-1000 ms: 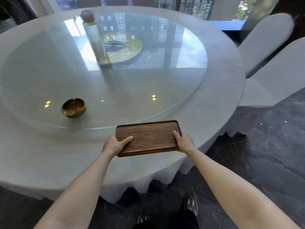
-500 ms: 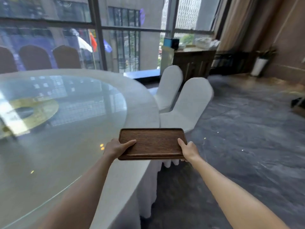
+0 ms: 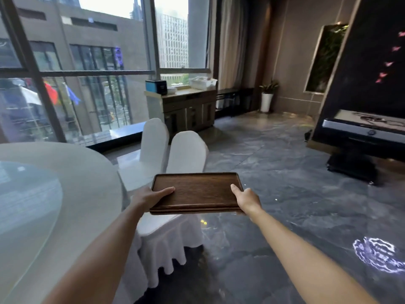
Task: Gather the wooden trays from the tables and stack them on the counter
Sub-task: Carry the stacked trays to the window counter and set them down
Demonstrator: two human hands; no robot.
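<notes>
Both arms out fwd, bare. Left hand (image 3: 151,197) clamps tray's (image 3: 197,191) 9 o'clock edge, thumb on top; right hand (image 3: 246,199) same at 3 o'clock.

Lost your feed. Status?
Both hands, left and right, grip tray, level. Counter ahead. Two chairs between.

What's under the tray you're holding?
Under the tray, held by the left hand and right hand, sit a white-covered chair and grey floor. The chair's seat is mostly covered, as are the fingers beneath.
</notes>
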